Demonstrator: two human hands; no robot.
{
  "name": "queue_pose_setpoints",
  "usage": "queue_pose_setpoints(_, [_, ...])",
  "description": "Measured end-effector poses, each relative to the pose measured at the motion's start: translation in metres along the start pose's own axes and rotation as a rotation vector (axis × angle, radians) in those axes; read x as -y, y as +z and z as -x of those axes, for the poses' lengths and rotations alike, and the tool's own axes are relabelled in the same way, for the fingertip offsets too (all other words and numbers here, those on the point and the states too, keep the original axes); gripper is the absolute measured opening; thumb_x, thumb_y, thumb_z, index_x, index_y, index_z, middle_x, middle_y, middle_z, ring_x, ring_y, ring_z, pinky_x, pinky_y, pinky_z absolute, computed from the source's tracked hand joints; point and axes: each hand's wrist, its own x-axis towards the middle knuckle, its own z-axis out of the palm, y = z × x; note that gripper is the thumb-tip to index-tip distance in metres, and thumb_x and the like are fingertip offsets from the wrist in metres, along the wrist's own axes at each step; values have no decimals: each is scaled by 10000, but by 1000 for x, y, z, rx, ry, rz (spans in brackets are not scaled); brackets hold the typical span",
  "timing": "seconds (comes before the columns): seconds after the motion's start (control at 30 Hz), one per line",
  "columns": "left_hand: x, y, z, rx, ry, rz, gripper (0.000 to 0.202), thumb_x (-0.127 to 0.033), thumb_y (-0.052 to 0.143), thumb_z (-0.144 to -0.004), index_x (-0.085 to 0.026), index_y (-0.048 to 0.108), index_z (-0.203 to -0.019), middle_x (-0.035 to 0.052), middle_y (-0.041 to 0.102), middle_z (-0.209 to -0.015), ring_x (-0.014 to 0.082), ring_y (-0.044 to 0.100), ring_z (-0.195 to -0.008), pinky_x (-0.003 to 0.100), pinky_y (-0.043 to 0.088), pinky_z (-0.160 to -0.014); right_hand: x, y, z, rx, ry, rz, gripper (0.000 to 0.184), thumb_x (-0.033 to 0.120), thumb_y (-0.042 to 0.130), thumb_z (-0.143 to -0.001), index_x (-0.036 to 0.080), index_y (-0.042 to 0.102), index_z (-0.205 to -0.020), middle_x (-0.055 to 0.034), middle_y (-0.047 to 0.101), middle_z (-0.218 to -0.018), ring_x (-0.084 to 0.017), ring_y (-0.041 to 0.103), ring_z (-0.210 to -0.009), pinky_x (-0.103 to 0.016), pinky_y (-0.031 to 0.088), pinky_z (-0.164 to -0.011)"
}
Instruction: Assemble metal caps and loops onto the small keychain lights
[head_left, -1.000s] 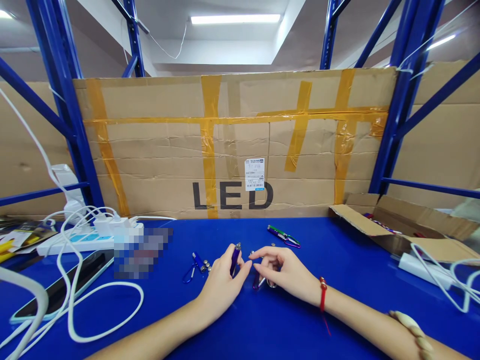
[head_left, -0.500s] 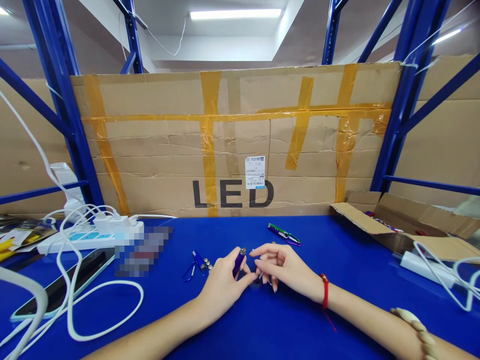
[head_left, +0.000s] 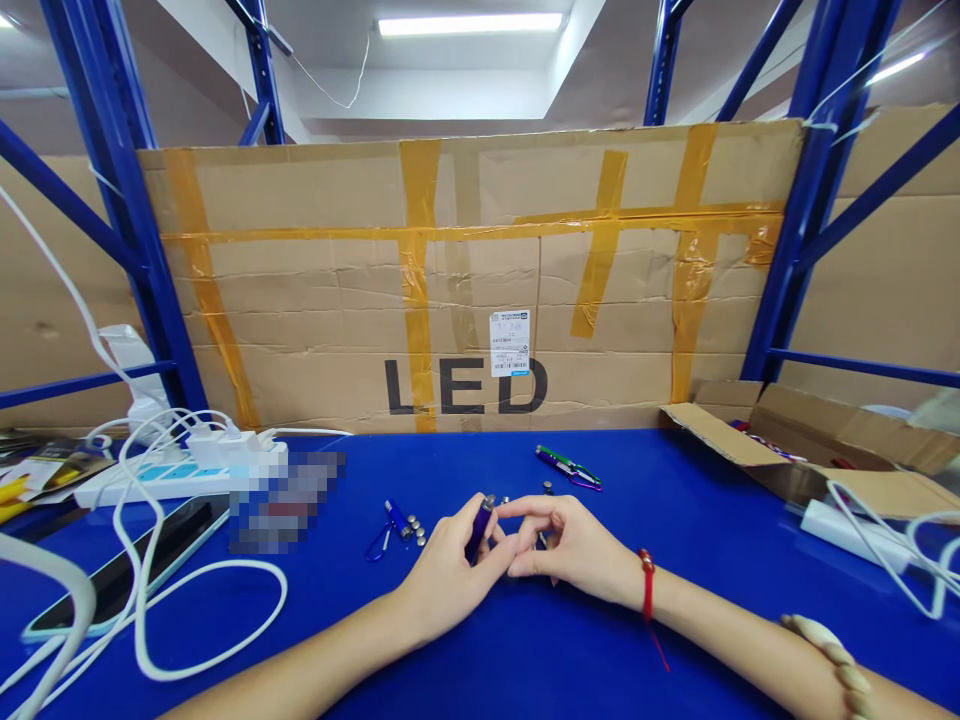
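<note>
My left hand (head_left: 456, 560) is wrapped round a small purple mini flashlight (head_left: 480, 528), whose silvery end points up and away. My right hand (head_left: 559, 535) is closed, its index fingertip close to the flashlight's end and its thumb near my left thumb. Whatever its curled fingers hold is hidden; a bit of something dark shows beneath them. Left of my hands lies a blue tube (head_left: 397, 520) with a blue carabiner clip (head_left: 378, 543). Several small silvery button cells (head_left: 415, 530) sit beside it. Another small round metal piece (head_left: 547, 488) is just behind my right hand.
Farther back lie green and purple tubes with clips (head_left: 568, 467). On the left are a white power strip (head_left: 180, 470), looping white cables (head_left: 210, 566) and a phone (head_left: 135, 560). An open cardboard box (head_left: 780, 465) and a white adapter (head_left: 855, 538) are at right. Taped cardboard (head_left: 337, 330) walls the back.
My right hand has moved slightly left, bringing its index fingertip to the flashlight's end, and its fingers have curled in more. My left hand keeps holding the flashlight almost in place.
</note>
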Motion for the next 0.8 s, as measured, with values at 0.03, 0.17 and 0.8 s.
queue_pose_setpoints(0.03, [0,0,0,11,-4,8,213,-343,462,-810,-181,372,-706,-15,552,-660,102,461,-549,218,344,-544,0,0,0,-3,-22,31,492,289,751,-585,142,615,-1035,-6,641,-646,-104,548,-557,-203,440,-503])
queue_pose_setpoints(0.17, [2,1,1,49,11,-16,164,-308,499,-790,-171,419,-750,-6,570,-684,102,476,-544,210,350,-517,0,-1,2,-19,-82,122,529,320,769,-563,139,613,-1035,-11,663,-642,-125,576,-594,-228,426,-575])
queue_pose_setpoints(0.8, [11,4,-5,-23,-51,-59,146,-219,479,-770,-196,353,-700,4,583,-710,138,512,-626,256,380,-621,4,-5,4,-74,-238,645,289,271,668,-674,242,638,-961,6,598,-809,-107,533,-668,-200,396,-583])
